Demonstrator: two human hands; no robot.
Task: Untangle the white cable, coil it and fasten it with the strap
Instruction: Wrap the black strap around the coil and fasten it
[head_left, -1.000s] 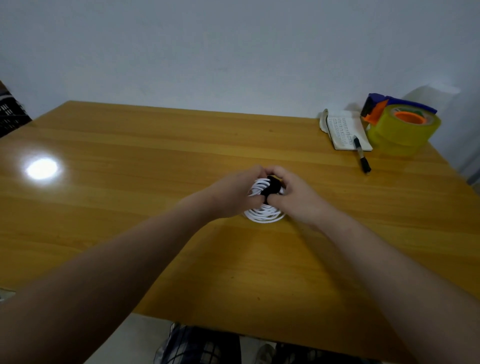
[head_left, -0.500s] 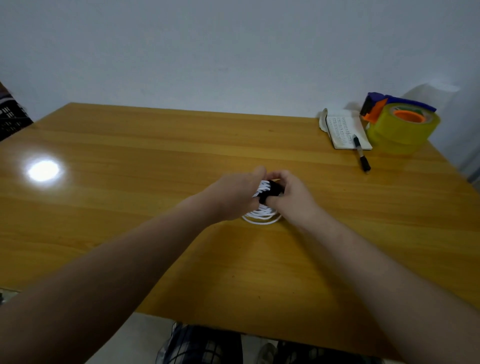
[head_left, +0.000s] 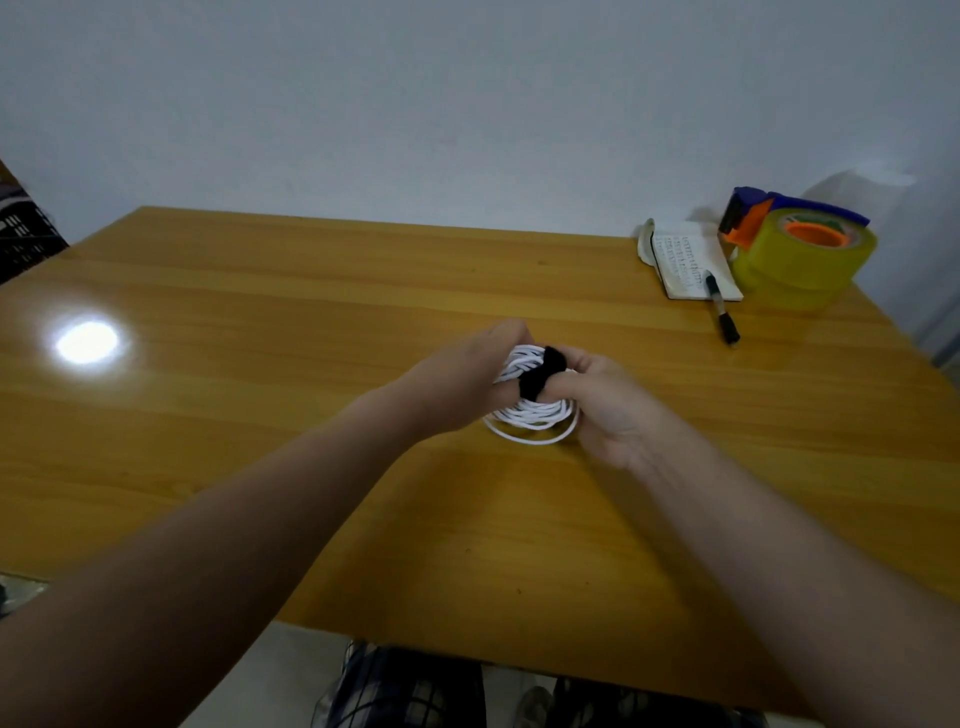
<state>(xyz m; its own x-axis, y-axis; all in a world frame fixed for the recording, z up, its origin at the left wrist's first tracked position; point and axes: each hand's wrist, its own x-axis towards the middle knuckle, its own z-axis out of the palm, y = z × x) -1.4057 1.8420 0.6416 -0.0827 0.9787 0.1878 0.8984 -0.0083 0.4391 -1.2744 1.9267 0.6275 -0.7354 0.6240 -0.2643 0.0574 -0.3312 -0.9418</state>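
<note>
The white cable (head_left: 535, 415) is wound into a small flat coil, held just above the middle of the wooden table (head_left: 260, 312). A black strap (head_left: 539, 375) wraps across the top of the coil. My left hand (head_left: 457, 382) grips the coil's left side, fingers curled over it. My right hand (head_left: 602, 400) holds the right side, with thumb and fingers pinched on the strap. One loose loop hangs out at the bottom of the coil. The cable ends are hidden by my hands.
At the back right corner lie a small notebook (head_left: 691, 262), a black marker (head_left: 721, 317) and a yellow tape roll in a blue and orange dispenser (head_left: 802, 254). A dark crate (head_left: 21, 239) stands beyond the table's left edge. A lamp glare marks the left.
Both hands have shifted slightly with the coil, and the black strap now shows more fully across the top. The coil's lower loop hangs a bit looser.
</note>
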